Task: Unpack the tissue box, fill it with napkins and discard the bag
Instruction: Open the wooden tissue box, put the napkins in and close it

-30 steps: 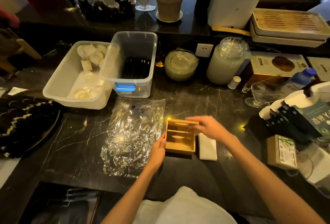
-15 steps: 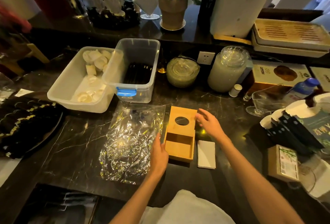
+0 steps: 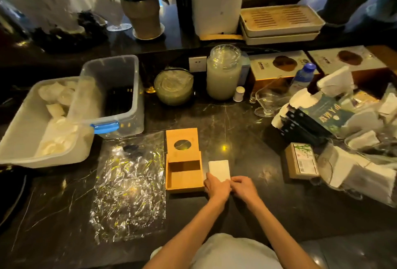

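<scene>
- I see the wooden tissue box (image 3: 184,170) lying on the dark marble bench (image 3: 242,131) at the centre of the frame, its lid (image 3: 182,142) with the round hole slid toward the top of the frame so the inside of the box is open and bare
- The white napkin stack (image 3: 219,170) lies flat just right of the box, close beside its right wall
- My left hand (image 3: 216,186) has its grip on the near left corner of the napkins, fingers curled onto the edge and pinching it
- My right hand (image 3: 243,186) meets it at the near right corner, fingertips bent down onto the same edge; I cannot tell whether it actually pinches the paper or only rests on it
- The crinkled clear plastic bag (image 3: 129,187) is spread flat on the bench to the left of the box, well apart from both hands
- At centre left two plastic tubs sit side by side: the white tub (image 3: 25,131) with pale rounded pieces in it, and the clear tub (image 3: 116,94) with a blue latch
- Behind the box, toward the top, stands a glass jar (image 3: 223,73) of pale contents; a small cardboard packet (image 3: 300,161) lies at centre right
</scene>
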`<state>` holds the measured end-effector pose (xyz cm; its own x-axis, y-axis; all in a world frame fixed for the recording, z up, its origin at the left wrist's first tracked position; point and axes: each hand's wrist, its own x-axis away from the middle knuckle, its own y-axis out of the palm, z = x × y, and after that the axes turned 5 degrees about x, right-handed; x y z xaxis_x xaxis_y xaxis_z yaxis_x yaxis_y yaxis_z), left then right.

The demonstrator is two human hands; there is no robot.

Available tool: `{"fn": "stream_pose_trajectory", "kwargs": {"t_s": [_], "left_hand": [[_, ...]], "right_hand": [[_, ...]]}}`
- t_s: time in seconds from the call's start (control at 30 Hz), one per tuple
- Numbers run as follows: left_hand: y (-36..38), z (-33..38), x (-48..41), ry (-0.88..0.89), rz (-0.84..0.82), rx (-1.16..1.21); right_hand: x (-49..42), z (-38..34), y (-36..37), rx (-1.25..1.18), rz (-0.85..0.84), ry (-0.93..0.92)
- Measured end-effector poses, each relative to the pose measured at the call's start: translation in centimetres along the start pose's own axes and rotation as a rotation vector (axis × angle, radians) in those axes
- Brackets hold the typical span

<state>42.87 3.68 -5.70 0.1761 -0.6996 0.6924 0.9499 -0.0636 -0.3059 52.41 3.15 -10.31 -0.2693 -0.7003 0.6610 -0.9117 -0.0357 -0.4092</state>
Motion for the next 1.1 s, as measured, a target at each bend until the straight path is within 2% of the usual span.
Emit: {"fn": "stream_pose_trajectory", "kwargs": {"t_s": [0.1,0.17,0.23,0.3,0.4,0.47,0.53,0.63,0.77,0.93,1.03,1.1], "left_hand": [[0.4,-0.7,-0.9,-0.039,-0.010,0.034],[0.4,-0.9,-1.5,-0.070,-0.085,0.155],[0.2,-0.8,-1.6,-0.064,-0.186,0.243],[0.1,-0.9,-1.9,0.043,-0.198,0.226],[-0.1,-0.2,-2.3,0.295,-0.095,0.020],[-0.1,0.3,-2.8,0.497,-0.123,-0.127],[0.1,0.6,-3.6,0.592,-0.232,-0.234],[0.4,0.7,-4.4,0.638,-0.348,-0.348],[1.1,0.7,-5.0,0.662,-0.341,-0.366],[1.2,0.6,-5.5,0.652,-0.331,-0.372],[0.6,0.8,-5.8,0.657,-0.376,-0.380],[-0.3,1.3,-6.0,0.596,-0.419,-0.326]], "right_hand": [[0.1,-0.9,-0.2,0.092,-0.034,0.006],[-0.2,-1.7,-1.2,0.137,-0.025,-0.018],[-0.5,-2.4,-2.9,0.186,0.032,-0.118],[-0.6,-3.0,-4.8,0.335,0.104,-0.307],[-0.8,-2.7,-7.4,0.523,0.157,-0.547],[-0.9,-2.0,-8.3,0.616,0.155,-0.629],[-0.7,-1.0,-8.6,0.634,0.146,-0.643],[-0.3,0.4,-8.2,0.479,0.128,-0.585],[-0.1,1.2,-7.2,0.073,0.061,-0.388],[-0.3,1.4,-5.7,-0.077,0.021,-0.343],[-0.3,1.5,-6.2,-0.087,0.018,-0.343],[-0.4,1.4,-7.3,-0.151,-0.016,-0.330]]}}
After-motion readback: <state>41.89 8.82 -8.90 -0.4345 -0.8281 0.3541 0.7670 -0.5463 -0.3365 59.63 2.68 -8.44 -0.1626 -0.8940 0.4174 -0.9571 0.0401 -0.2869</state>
